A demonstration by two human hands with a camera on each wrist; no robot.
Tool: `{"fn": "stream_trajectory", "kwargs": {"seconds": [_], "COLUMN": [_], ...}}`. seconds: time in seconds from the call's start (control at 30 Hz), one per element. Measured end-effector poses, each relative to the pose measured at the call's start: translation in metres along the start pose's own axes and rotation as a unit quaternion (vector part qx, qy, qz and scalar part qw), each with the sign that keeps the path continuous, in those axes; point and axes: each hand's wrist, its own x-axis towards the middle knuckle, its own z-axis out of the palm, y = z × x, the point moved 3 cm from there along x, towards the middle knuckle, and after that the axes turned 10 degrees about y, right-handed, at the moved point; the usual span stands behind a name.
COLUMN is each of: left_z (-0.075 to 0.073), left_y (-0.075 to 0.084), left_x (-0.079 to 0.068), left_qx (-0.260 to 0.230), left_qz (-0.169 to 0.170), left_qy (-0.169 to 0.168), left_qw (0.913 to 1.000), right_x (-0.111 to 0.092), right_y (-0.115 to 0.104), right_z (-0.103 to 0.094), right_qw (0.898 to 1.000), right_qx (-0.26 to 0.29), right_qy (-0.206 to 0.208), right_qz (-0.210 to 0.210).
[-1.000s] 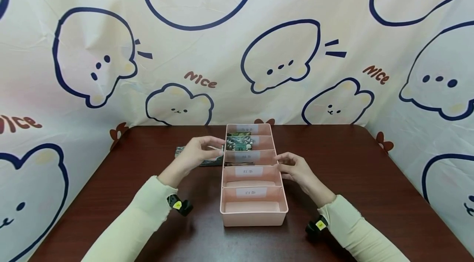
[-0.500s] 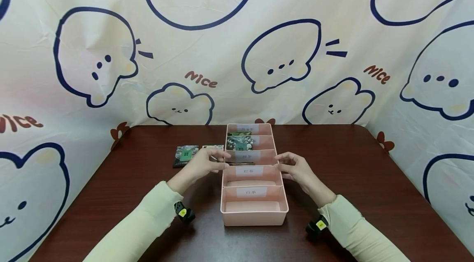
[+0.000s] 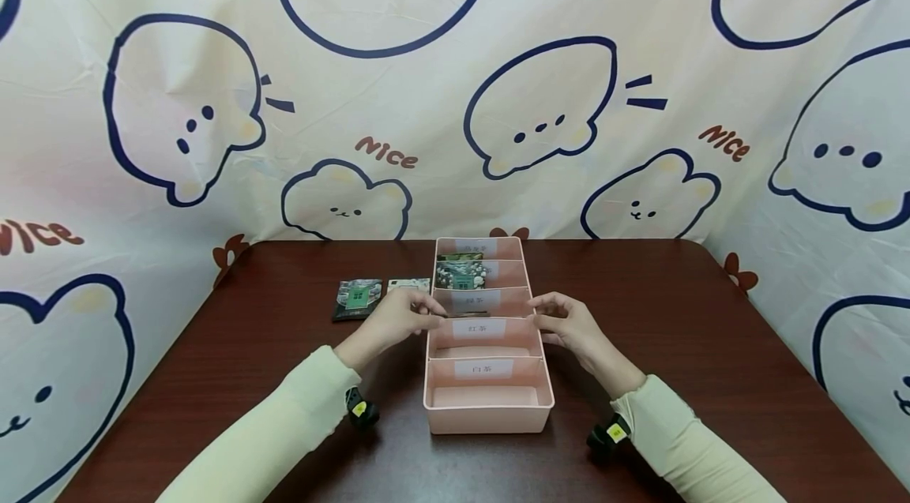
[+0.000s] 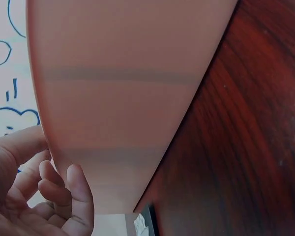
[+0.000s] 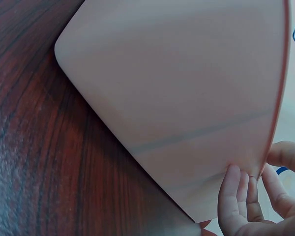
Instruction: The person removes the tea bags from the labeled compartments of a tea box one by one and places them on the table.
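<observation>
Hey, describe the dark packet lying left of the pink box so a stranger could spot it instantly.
On the dark brown wooden table, find the long pink divided plastic box. Left of it, past the left hand, lies a flat dark packet with a green patch. It lies farther from the box than the pale-topped packet beside it, which that hand partly hides.

Looking forward and down in head view, across the table [image 3: 675, 321]; in 2 wrist views, close along opposite outer sides of the pink box [image 3: 490, 421], shared by all 3.
</observation>
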Motion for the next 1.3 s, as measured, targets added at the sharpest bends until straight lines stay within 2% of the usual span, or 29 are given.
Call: {"fn": "stream_trajectory", "kwargs": {"seconds": [0.33, 0.63, 0.73, 1.03, 1.2, 1.3], "left_z": [-0.001, -0.003, -0.004, -0.01, -0.016, -0.019], "left_y": [0.006, 0.008, 0.008, 0.008, 0.015, 0.022], "left_x": [-0.004, -0.005, -0.005, -0.005, -0.002, 0.0], "left_qx": [0.041, 0.077, 0.076, 0.026, -0.051, -0.097], "left_qz": [0.01, 0.056, 0.061, 0.075, 0.09, 0.101], "left_qy": [0.024, 0.046, 0.047, 0.033, 0.047, 0.071], "left_qw": [0.9988, 0.9944, 0.9941, 0.9963, 0.9935, 0.9876], "right_x": [0.0, -0.002, -0.002, -0.001, -0.001, -0.001], "right_y": [0.0, -0.002, -0.002, -0.001, -0.001, -0.001], "right_z": [0.0, 0.0, 0.0, 0.0, 0.0, 0.0], "right_qw": [1.0, 1.0, 1.0, 1.0, 1.0, 1.0], "right_qx": [0.002, -0.002, 0.0, 0.002, -0.001, -0.002], "right_qy": [0.001, 0.003, 0.003, 0.003, 0.004, 0.006], "right_qz": [0.0, 0.002, 0.003, 0.003, 0.001, 0.001]}}
